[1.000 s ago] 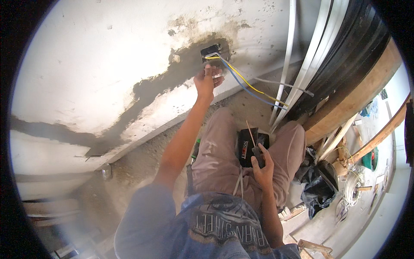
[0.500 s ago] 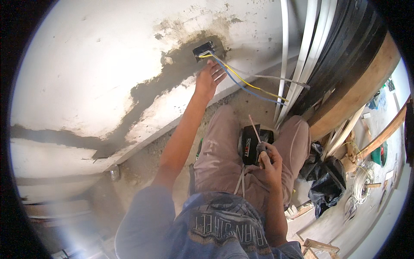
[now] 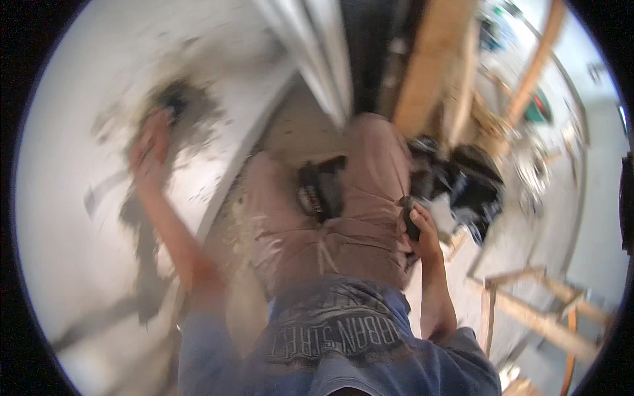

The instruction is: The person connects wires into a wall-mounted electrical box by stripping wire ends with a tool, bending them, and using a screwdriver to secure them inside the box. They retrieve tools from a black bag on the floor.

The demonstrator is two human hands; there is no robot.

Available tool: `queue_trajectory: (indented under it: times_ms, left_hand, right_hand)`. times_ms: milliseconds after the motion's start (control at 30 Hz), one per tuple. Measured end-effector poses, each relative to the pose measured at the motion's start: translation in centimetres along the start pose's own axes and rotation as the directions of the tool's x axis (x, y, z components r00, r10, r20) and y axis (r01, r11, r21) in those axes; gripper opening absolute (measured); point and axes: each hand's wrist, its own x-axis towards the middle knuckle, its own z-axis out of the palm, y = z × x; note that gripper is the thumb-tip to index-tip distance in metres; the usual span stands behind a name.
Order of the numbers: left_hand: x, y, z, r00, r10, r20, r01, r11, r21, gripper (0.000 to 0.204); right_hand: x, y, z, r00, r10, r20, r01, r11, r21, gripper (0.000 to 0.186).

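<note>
Motion blurs much of the head view. My left hand reaches to the white wall, by a dark recessed box ringed with grey render; its fingers are smeared and the wires cannot be made out. My right hand is closed on a dark-handled tool beside my right thigh; the tool's thin shaft is not clear. A black pouch lies between my legs.
White conduits and a black curved panel stand ahead, beside timber boards. Black plastic bags, a cable coil and a green container lie to the right. A wooden frame is at lower right.
My view has swung right, so the wall and box appear further left. My right hand with the tool has moved to the outer side of my right thigh. The wires have become indistinct.
</note>
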Motion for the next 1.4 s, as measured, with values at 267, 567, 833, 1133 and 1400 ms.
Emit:
queue_trajectory:
  times_ms: [267, 567, 833, 1133, 1400]
  left_hand:
    - [-3.9, -9.1, 1.3, 0.891, -0.058, 0.451, 0.284, 0.845, -0.453, 0.021]
    - [-4.7, -12.7, 0.0, 0.928, -0.088, 0.363, 0.229, 0.902, -0.366, 0.043]
    - [-8.5, -36.1, 11.0, 0.881, -0.434, 0.190, 0.310, 0.831, 0.463, 0.041]
    - [-8.0, -56.4, 33.1, -0.130, -0.268, 0.955, -0.985, -0.074, -0.155, 0.058]
    - [-2.5, -61.8, 36.6, 0.248, -0.404, 0.880, -0.967, -0.155, 0.201, 0.024]
  right_hand:
    - [-13.3, 11.2, -20.3, 0.562, -0.225, -0.796, -0.451, 0.723, -0.523, 0.028]
    - [-9.7, 9.9, -20.5, 0.475, -0.578, -0.663, -0.410, 0.522, -0.748, 0.032]
    - [-6.9, -4.3, -23.4, 0.029, -0.719, -0.695, -0.034, 0.694, -0.719, 0.034]
    - [-2.2, -3.7, -19.8, 0.483, -0.780, -0.399, 0.273, 0.567, -0.778, 0.043]
    - [-7.5, -6.7, -21.8, 0.162, -0.821, -0.548, 0.319, 0.569, -0.758, 0.032]
